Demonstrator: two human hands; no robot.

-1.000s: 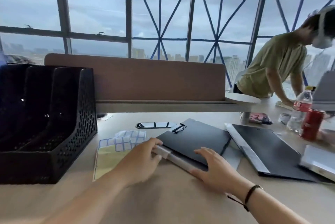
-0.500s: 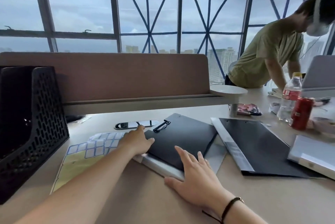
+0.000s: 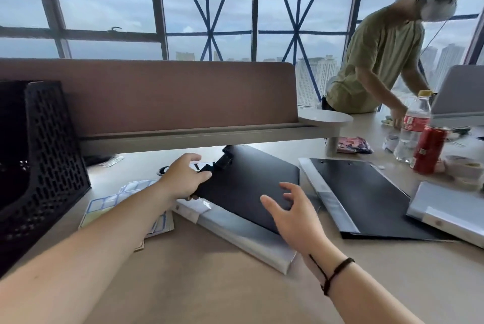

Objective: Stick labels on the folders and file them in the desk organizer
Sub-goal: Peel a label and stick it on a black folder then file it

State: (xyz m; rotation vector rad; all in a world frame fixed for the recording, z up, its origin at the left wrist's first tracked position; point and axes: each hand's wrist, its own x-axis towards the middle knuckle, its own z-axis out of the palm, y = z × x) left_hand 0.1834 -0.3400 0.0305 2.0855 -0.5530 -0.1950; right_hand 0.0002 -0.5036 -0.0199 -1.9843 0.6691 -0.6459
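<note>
- Folder [image 3: 246, 187], black with a clear spine, lies on the worktop [image 3: 209, 292] between both hands.
- Left hand [image 3: 183, 177] grips the folder's far-left edge, fingers curled round it.
- Right hand [image 3: 293, 213] hovers over its near-right part, fingers spread, holding nothing.
- Label sheet [image 3: 104, 205] lies under the left forearm; the black organizer [image 3: 47, 145] stands further left.

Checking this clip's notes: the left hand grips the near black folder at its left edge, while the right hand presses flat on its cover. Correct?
Not quite. The head view shows the right hand hovering above the black folder, fingers spread, not pressing on it. The left hand does grip its left edge.
</note>
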